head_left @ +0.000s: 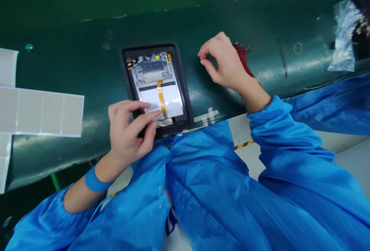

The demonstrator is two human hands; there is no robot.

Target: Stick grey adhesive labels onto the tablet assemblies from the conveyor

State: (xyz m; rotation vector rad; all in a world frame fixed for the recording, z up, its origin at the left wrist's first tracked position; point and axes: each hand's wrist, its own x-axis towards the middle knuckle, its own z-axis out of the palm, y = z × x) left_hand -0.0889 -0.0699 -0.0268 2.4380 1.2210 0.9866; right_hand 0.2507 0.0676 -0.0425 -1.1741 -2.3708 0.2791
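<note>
The left hand (127, 133) grasps nothing that I can see; its fingers are loosely spread over the lower part of an opened black rectangular tablet-like device (150, 92), at or just above a flat orange ribbon cable (161, 99) on a smooth white panel (173, 101). The right hand (224, 62) is raised to the right of the device, apart from it, with thumb and forefinger curled close together; whether they pinch some small thing, I cannot tell.

The device lies near the front edge of the dark green tabletop (95, 66), its bare grey circuit board (153, 71) at the far end. In my judgement, work at the ribbon cable asks for light, flat fingertips: smooth it without a crease, do not pull its end at the board, and do not press hard on the panel.

Behind the right wrist is a bundle of thin dark red wires (244, 60); farther right lie a thin yellow ring-shaped band (297, 48) and a crumpled clear plastic bag (345, 37). At left are pale sticker-like sheets (52, 112), without visible print. A yellow square mark (157, 57) on the board shows no readable text, and I can read no brand.
</note>
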